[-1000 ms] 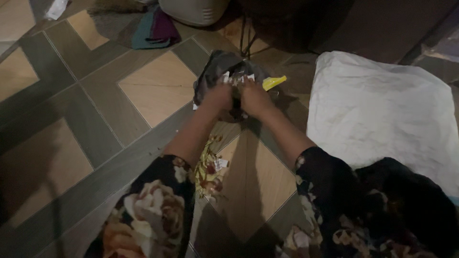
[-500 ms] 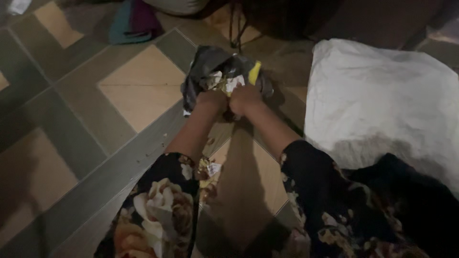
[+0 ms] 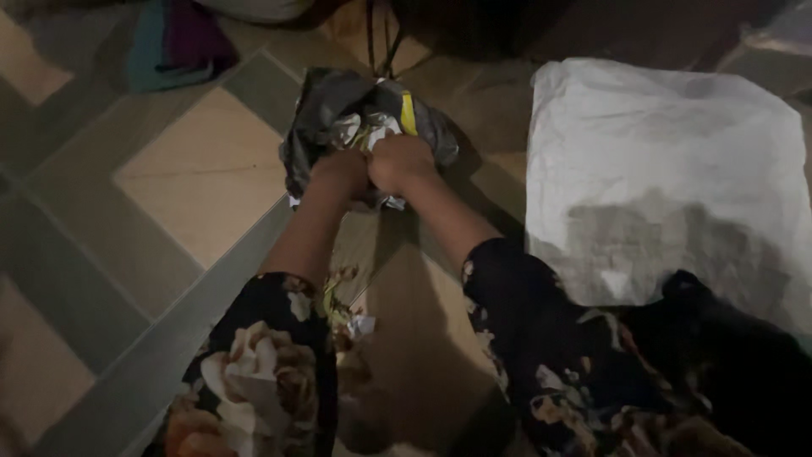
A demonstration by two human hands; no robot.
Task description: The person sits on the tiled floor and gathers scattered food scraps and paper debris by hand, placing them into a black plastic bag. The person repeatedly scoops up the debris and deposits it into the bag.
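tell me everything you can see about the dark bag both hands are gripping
The dark grey plastic bag looks thin, glossy and crumpled. It sits on the tiled floor, bunched with its mouth open. White scraps and a yellow strip show inside. The left hand and right hand clutch its near edge, side by side.

Your hands press into a dark grey bag [image 3: 326, 114] stuffed with white crumpled scraps [image 3: 355, 129] and one yellow strip [image 3: 409, 112]. Your sleeves [image 3: 262, 372] are black with cream and orange flowers. The floor [image 3: 194, 169] alternates tan and grey-green tiles. Beside you lies a white sack [image 3: 668, 169]; the folded cloth [image 3: 173, 42] looks teal and purple, though dimly lit.
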